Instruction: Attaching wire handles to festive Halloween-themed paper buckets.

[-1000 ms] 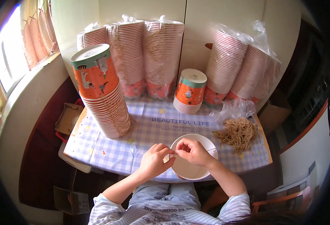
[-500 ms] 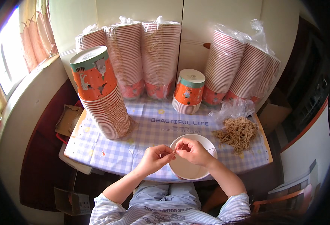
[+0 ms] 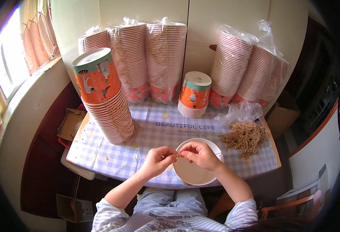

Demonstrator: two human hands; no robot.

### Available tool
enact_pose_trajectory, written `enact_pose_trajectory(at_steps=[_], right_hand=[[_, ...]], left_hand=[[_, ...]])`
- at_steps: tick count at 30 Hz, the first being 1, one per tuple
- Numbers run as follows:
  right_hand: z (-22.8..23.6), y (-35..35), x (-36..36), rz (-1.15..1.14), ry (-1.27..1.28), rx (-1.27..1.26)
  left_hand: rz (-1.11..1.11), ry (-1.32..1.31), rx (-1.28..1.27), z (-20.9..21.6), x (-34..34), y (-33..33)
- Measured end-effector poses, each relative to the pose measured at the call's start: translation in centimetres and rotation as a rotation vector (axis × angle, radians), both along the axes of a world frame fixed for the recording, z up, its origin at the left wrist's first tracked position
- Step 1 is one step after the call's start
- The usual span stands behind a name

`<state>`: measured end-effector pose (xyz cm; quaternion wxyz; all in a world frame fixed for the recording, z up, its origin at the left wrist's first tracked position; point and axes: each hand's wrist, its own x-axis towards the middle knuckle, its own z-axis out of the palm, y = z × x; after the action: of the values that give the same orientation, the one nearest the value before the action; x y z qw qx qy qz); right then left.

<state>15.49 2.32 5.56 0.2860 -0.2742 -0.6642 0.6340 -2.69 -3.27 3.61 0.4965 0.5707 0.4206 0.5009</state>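
Over the far left rim of a white-lined paper bucket [image 3: 196, 176], my left hand [image 3: 158, 160] and my right hand [image 3: 201, 155] meet fingertip to fingertip. Both are closed in a pinch on a short bit of tan string [image 3: 178, 155]; most of it is hidden by the fingers. The bucket stands open side up at the table's near edge, and a thin string end shows at its right rim. Right of it lies a loose heap of tan strings [image 3: 248, 138].
A tall leaning stack of orange paper buckets [image 3: 96, 83] with strings over its side stands left. A short upside-down stack [image 3: 195, 94] is mid-table. Plastic-wrapped stacks [image 3: 166, 58] line the back. Crumpled clear plastic [image 3: 241, 113] lies beyond the strings on the checked tablecloth [image 3: 150, 135].
My left hand has shifted slightly left, and a little more string shows between the fingertips. The bucket and the stacks stay where they were.
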Motion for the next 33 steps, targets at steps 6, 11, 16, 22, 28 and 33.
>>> enact_pose_trajectory(at_steps=[6,11,16,22,28,33], right_hand=[[-0.1,0.1,0.2,0.024,0.022,-0.034],[-0.6,0.1,0.3,0.029,0.065,-0.013],[-1.1,0.1,0.0,-0.020,-0.014,0.236],[-0.2,-0.3,-0.2,-0.049,-0.089,0.475],[0.3,-0.8,-0.4,-0.133,-0.099,0.456],[-0.2,-0.5,-0.3,-0.148,-0.063,0.492]], left_hand=[[0.013,0.037,-0.032,0.2,-0.1,0.1],[0.026,0.045,-0.035,0.1,-0.2,0.2],[0.032,0.045,-0.030,-0.3,-0.3,0.3],[0.013,-0.034,-0.059,-0.6,-0.4,0.5],[-0.003,-0.085,-0.069,-0.7,-0.4,0.6],[-0.015,-0.110,-0.072,-0.5,-0.3,0.6]])
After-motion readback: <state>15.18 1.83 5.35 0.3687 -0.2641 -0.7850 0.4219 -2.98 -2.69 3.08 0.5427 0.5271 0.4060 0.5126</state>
